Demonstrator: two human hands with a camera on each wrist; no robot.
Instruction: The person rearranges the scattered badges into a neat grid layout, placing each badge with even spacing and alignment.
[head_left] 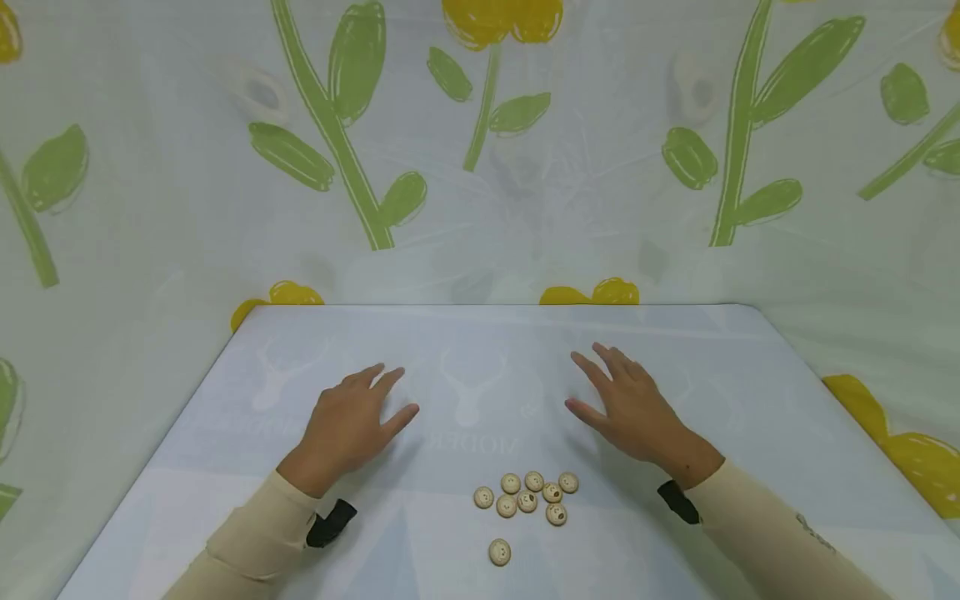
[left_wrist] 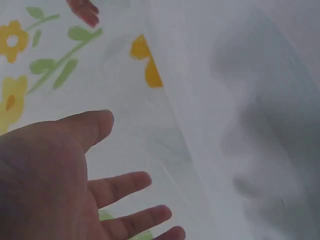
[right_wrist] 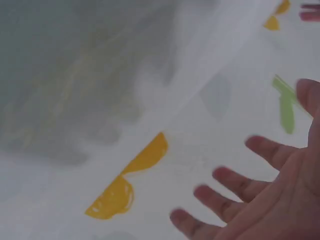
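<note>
My left hand [head_left: 347,423] hovers over the left half of the white table, its fingers spread and holding nothing. On the other side, my right hand [head_left: 633,408] is held above the table with its fingers apart, also holding nothing. Between the two forearms, closer to me, lies a loose cluster of several small round beige pieces [head_left: 527,501], button-like, with dark marks on their faces. A single beige piece [head_left: 499,552] of the same sort lies apart, nearer to me than the cluster. Both wrist views show spread fingers [left_wrist: 122,187] and no object in the grasp.
The white table [head_left: 465,333] has a faint printed pattern of deer heads and lettering. Behind it and at both sides hangs a pale cloth [head_left: 600,208] with green leaves and yellow flowers. A black strap [head_left: 331,523] shows at the left wrist, another black strap [head_left: 678,502] at the right.
</note>
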